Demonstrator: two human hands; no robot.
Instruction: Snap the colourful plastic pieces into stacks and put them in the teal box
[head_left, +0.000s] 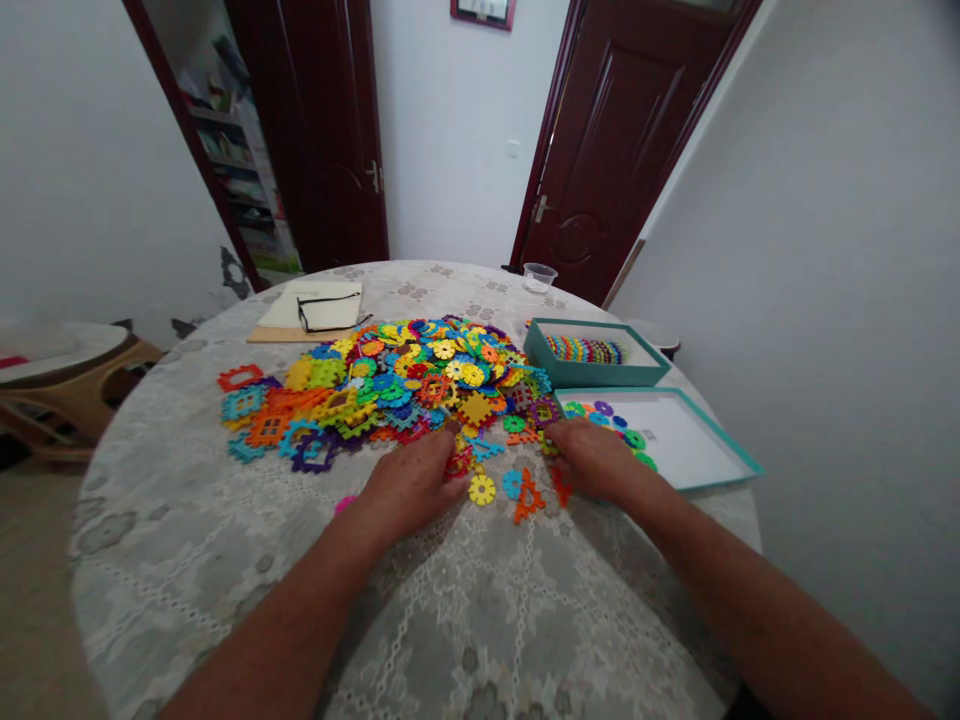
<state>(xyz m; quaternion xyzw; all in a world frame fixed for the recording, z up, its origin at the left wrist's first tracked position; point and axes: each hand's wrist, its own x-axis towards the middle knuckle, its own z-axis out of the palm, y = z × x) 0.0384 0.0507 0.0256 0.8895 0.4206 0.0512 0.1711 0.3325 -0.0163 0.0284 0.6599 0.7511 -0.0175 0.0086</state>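
A large heap of colourful plastic interlocking pieces [427,375] lies on the table, with notched discs and square frames mixed together. My left hand [412,483] rests at the heap's near edge, thumb and forefinger apart beside a red piece [460,462]. To the right, my right hand [592,456] reaches down with bent fingers at the heap's right edge; whatever is in them is hidden. Between the hands lie a yellow disc [482,489], a blue disc [511,484] and an orange triangular frame [529,497]. A pink piece [345,505] shows partly behind my left forearm.
A teal box [600,376] holds rows of stacked coloured discs. Before it, a shallow white lid [697,440] contains several loose discs. Black-framed glasses [330,325] lie on a notebook [277,310] at the back left. A clear plastic cup [538,277] stands near the far edge.
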